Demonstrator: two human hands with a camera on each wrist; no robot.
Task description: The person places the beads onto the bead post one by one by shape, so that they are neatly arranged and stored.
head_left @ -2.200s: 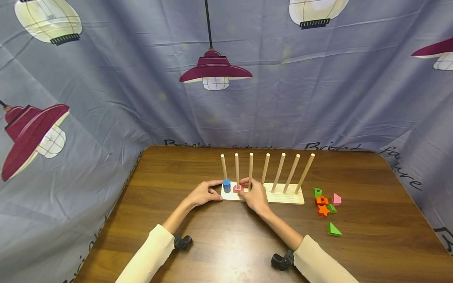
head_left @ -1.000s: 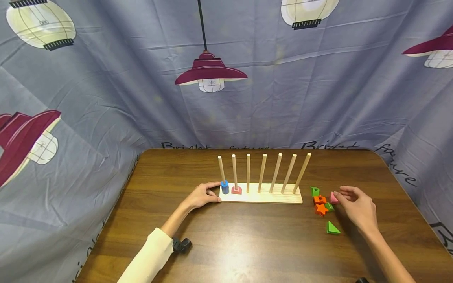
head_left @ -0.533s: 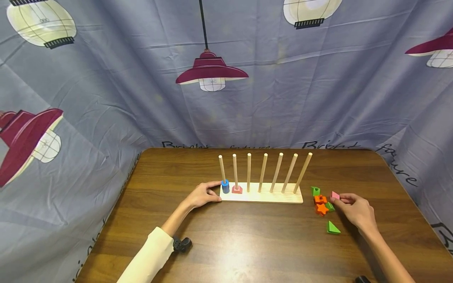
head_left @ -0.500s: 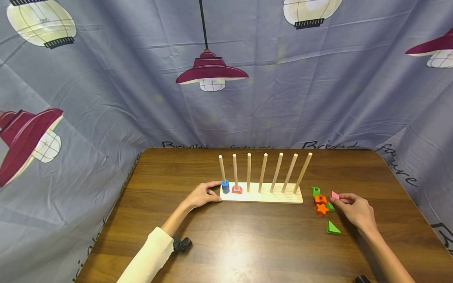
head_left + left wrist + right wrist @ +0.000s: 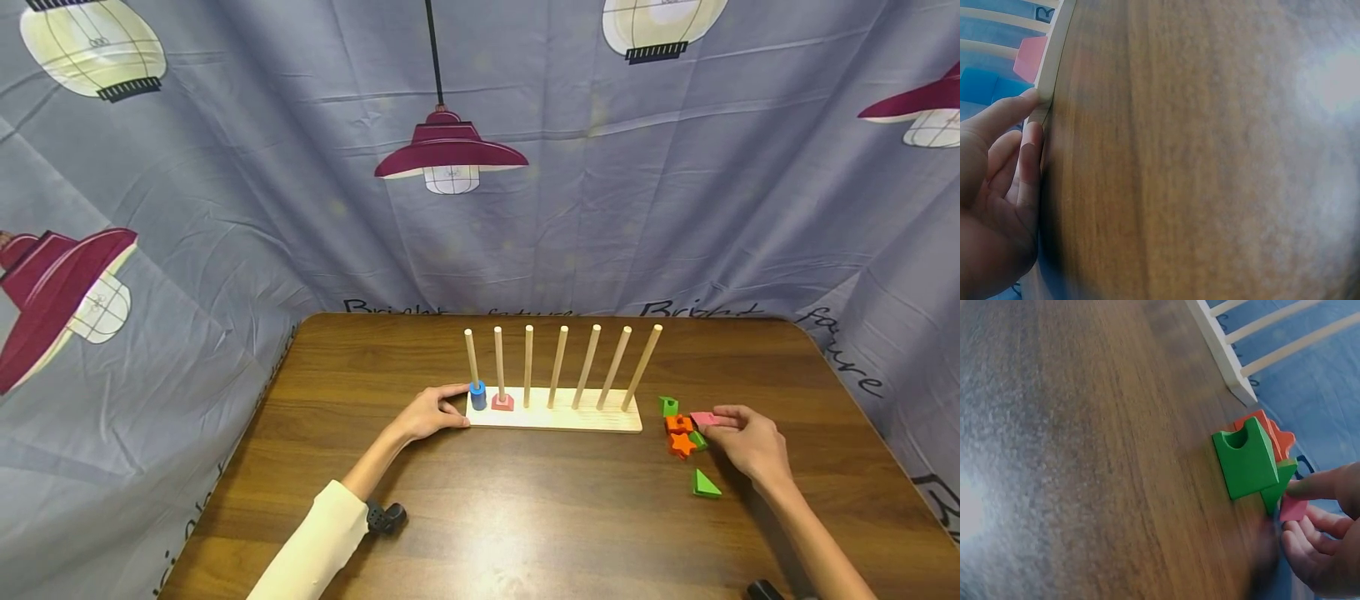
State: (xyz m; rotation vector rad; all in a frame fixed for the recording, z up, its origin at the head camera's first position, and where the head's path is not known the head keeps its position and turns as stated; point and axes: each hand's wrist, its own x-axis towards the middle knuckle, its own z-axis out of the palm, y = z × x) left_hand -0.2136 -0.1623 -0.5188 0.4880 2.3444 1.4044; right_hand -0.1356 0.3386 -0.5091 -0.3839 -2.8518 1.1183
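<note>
My left hand (image 5: 427, 414) grips the left end of a wooden peg board (image 5: 555, 419), thumb at its front corner and a finger further back. A blue block (image 5: 478, 397) sits low on the leftmost peg, and a red-pink trapezoid block (image 5: 502, 403) sits on the peg beside it. Over on the right, my right hand (image 5: 753, 442) pinches a pink block (image 5: 703, 419) between thumb and fingers; the right wrist view shows part of that pink block (image 5: 1293, 509) below the thumb. Close by lie orange blocks (image 5: 682, 444) and a small green block (image 5: 698, 439).
Another green block (image 5: 669, 406) lies behind the orange ones, and a green triangular block (image 5: 705, 484) lies nearer the front. Several bare upright pegs (image 5: 558, 367) stand along the board. A grey-blue curtain (image 5: 480, 250) hangs behind the wooden table (image 5: 375, 358).
My right hand has gone from the red-pink block on the board to the loose blocks at right, taken hold of the pink block and tilted it. My left hand stays at the board's end.
</note>
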